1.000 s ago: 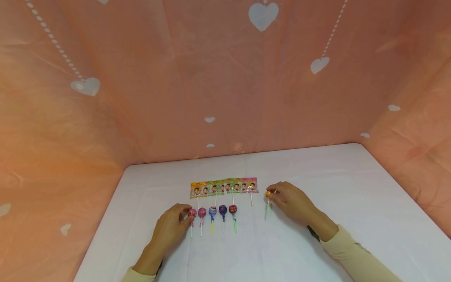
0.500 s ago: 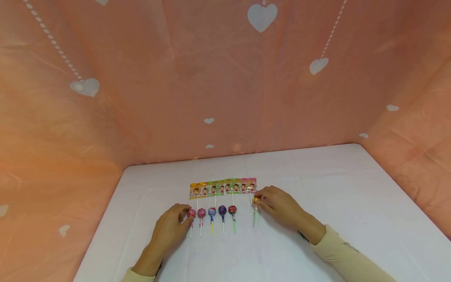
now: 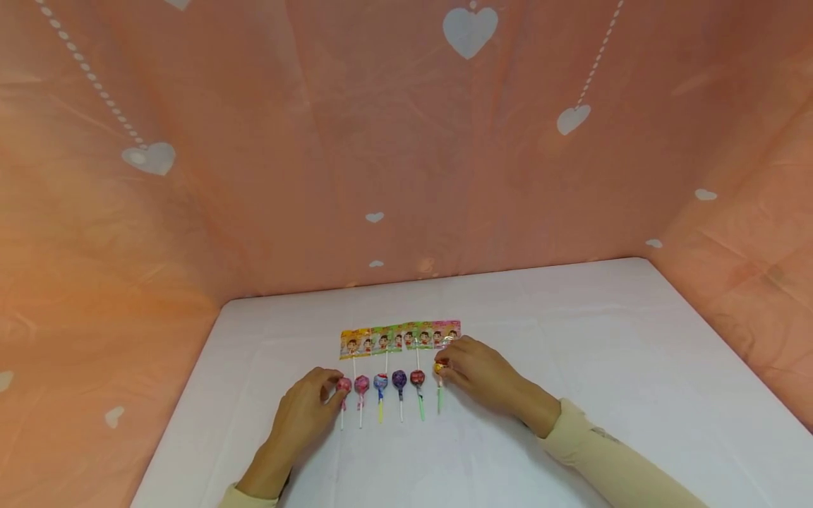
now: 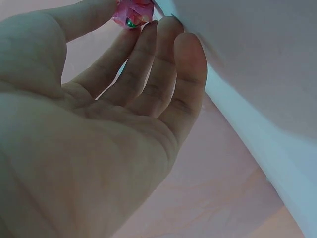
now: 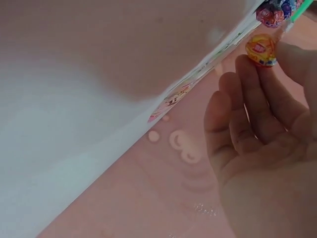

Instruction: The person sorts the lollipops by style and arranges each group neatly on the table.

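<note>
My left hand [image 3: 308, 403] pinches the wrapped head of a pink lollipop [image 3: 344, 384] at the left end of a row; the left wrist view shows that pink head [image 4: 133, 12] between thumb and fingertips. At the row's right end, my right hand [image 3: 485, 375] pinches a yellow-orange lollipop [image 5: 261, 48] by its head, its green stick [image 3: 440, 401] pointing toward me. Between the hands lie another pink lollipop [image 3: 361, 384], a blue one [image 3: 380, 382], a purple one [image 3: 399, 379] and a red one [image 3: 417, 378], sticks all toward me.
Behind the row, flat-wrapped lollipops lie side by side: an orange packet [image 3: 354, 344], green packets [image 3: 386, 340] and a pink packet [image 3: 447, 333], which my right hand partly covers. The white table [image 3: 571, 310] meets an orange curtain [image 3: 406, 155] with white hearts at its back and sides.
My right hand has moved left with the yellow-orange lollipop, from beyond the pink packet to beside the red lollipop. My left hand stays on the pink lollipop.
</note>
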`<act>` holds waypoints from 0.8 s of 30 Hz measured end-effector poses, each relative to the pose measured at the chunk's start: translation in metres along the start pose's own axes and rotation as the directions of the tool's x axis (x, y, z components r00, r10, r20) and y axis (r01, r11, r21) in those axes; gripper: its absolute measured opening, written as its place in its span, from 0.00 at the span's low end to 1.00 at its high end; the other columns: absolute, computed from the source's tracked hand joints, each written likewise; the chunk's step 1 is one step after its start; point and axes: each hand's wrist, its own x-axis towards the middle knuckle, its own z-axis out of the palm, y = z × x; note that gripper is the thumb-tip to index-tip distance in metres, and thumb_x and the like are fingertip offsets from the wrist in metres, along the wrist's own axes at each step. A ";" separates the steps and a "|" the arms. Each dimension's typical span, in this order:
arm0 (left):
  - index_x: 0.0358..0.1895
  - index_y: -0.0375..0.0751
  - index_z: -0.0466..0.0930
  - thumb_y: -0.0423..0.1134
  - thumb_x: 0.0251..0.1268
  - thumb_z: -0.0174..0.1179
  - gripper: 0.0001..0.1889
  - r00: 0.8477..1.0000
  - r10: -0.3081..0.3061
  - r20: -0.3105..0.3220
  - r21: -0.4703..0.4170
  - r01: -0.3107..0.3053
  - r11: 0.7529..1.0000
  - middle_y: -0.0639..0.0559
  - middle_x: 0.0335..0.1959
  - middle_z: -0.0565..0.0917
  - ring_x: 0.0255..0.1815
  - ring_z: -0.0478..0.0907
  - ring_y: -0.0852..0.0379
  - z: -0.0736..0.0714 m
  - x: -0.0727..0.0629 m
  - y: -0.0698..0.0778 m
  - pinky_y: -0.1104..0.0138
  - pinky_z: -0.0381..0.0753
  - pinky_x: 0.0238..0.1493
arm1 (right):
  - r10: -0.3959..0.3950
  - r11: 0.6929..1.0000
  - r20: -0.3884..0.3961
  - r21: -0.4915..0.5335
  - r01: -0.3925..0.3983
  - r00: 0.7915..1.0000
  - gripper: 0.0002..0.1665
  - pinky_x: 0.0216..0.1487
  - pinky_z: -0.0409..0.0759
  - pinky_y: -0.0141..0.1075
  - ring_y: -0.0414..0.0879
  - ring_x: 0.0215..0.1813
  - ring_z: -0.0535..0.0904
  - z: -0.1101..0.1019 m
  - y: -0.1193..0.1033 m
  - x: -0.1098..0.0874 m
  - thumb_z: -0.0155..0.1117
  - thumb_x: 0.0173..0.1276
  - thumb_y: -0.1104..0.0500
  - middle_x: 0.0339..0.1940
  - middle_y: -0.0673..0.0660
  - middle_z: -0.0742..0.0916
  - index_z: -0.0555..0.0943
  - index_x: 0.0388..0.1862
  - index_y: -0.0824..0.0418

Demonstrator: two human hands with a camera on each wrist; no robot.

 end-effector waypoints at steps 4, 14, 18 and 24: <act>0.47 0.44 0.85 0.40 0.60 0.68 0.12 1.000 -0.010 -0.002 -0.011 0.010 1.000 0.55 0.31 0.80 0.31 0.72 0.60 0.000 0.001 0.000 0.66 0.69 0.32 | 0.007 1.000 0.018 0.005 -0.007 1.000 0.10 0.60 0.77 0.40 0.42 0.54 0.78 0.000 -0.002 0.002 0.60 0.74 0.51 0.47 0.45 0.87 0.85 0.46 0.51; 0.47 0.44 0.85 0.40 0.61 0.68 0.12 0.999 -0.028 0.019 -0.017 0.029 0.999 0.54 0.34 0.81 0.32 0.73 0.60 -0.001 -0.001 0.000 0.66 0.69 0.33 | 0.042 0.999 0.058 0.020 -0.043 0.997 0.15 0.66 0.74 0.43 0.45 0.61 0.77 0.004 -0.001 -0.001 0.63 0.71 0.46 0.50 0.45 0.86 0.85 0.50 0.51; 0.47 0.44 0.85 0.41 0.61 0.68 0.12 0.999 -0.039 0.030 -0.011 0.039 0.999 0.55 0.33 0.80 0.32 0.72 0.60 -0.002 -0.002 -0.001 0.65 0.69 0.33 | 0.034 0.999 0.079 0.016 -0.036 0.996 0.17 0.69 0.72 0.46 0.48 0.64 0.77 0.005 -0.002 0.000 0.65 0.69 0.45 0.52 0.47 0.86 0.85 0.51 0.51; 0.50 0.44 0.84 0.44 0.60 0.68 0.16 0.997 -0.064 0.042 0.010 0.063 0.998 0.54 0.34 0.82 0.33 0.73 0.60 -0.003 -0.003 -0.001 0.64 0.70 0.34 | 0.011 1.000 0.031 -0.029 -0.010 0.999 0.17 0.65 0.75 0.43 0.45 0.60 0.78 0.003 0.003 -0.003 0.63 0.70 0.45 0.53 0.46 0.86 0.85 0.52 0.51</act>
